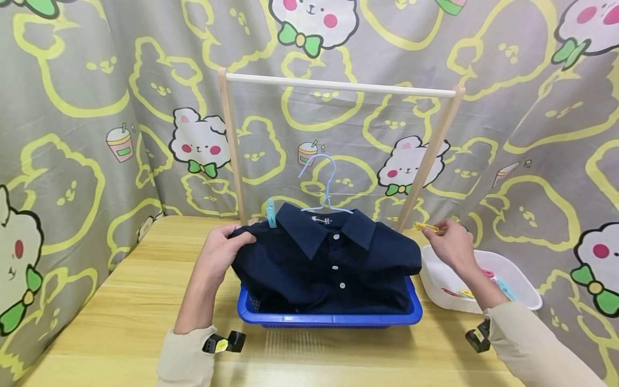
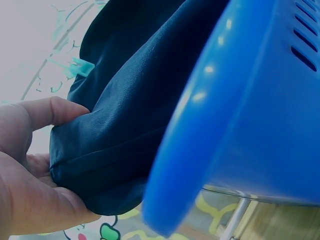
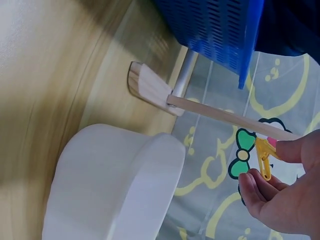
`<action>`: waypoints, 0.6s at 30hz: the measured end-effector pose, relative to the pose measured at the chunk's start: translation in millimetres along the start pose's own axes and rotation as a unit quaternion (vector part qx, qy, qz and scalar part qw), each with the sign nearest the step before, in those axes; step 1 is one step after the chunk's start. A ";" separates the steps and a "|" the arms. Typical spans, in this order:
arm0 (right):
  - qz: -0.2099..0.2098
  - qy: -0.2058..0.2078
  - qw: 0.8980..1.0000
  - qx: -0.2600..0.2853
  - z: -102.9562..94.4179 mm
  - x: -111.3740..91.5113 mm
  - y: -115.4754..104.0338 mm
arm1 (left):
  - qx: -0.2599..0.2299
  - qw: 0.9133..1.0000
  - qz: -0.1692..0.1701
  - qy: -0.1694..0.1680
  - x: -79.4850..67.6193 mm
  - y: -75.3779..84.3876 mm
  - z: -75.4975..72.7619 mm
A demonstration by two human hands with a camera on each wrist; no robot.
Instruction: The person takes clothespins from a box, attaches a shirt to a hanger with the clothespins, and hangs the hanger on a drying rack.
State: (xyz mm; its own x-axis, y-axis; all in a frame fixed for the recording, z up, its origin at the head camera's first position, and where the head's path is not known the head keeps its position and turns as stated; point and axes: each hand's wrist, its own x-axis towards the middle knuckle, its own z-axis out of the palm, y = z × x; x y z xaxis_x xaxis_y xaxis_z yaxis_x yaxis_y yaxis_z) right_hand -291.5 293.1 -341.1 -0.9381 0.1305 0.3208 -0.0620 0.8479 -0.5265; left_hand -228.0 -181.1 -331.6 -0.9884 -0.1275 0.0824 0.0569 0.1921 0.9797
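Observation:
A dark navy collared shirt [image 1: 309, 269] with white buttons hangs on a light blue wire hanger [image 1: 331, 183], its lower part bunched in a blue basket [image 1: 329, 320]. My left hand [image 1: 224, 250] pinches the shirt's left shoulder, thumb on top, and the left wrist view shows the cloth [image 2: 115, 135] between thumb and fingers. A teal clothespin [image 1: 271, 214] is clipped beside the collar on that side. Off the shirt's right shoulder, my right hand [image 1: 450, 242] holds a yellow clothespin [image 1: 425, 227] by its end. In the right wrist view the clothespin [image 3: 264, 157] sits between thumb and fingers.
Behind the basket stands a wooden rack with a white top bar [image 1: 338, 85]. To the right, below my right forearm, a white tub [image 1: 435, 293] holds several coloured clothespins. All stand on a wood-grain table [image 1: 121, 322], with a patterned curtain [image 1: 159, 70] behind.

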 end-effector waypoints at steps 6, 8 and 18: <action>-0.010 0.015 1.000 0.014 -3.3 -1.7 -6.2 | -0.002 1.000 0.003 0.001 -0.3 -0.8 -0.2; -0.011 0.018 1.000 0.018 -4.7 -1.9 -7.6 | -0.002 1.000 0.002 0.000 -0.7 -1.0 -0.3; -0.005 0.032 0.999 0.032 -11.1 -0.3 -12.7 | -0.004 1.000 0.001 -0.001 -0.1 -0.6 -0.2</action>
State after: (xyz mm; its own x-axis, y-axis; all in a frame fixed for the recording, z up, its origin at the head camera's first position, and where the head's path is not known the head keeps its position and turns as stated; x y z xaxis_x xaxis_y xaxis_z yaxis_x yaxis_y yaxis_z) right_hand -286.7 288.0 -325.8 -0.9138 0.1571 0.3745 -0.0942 0.8149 -0.5719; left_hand -227.9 -181.4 -332.2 -0.9886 -0.1244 0.0844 0.0604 0.1856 0.9808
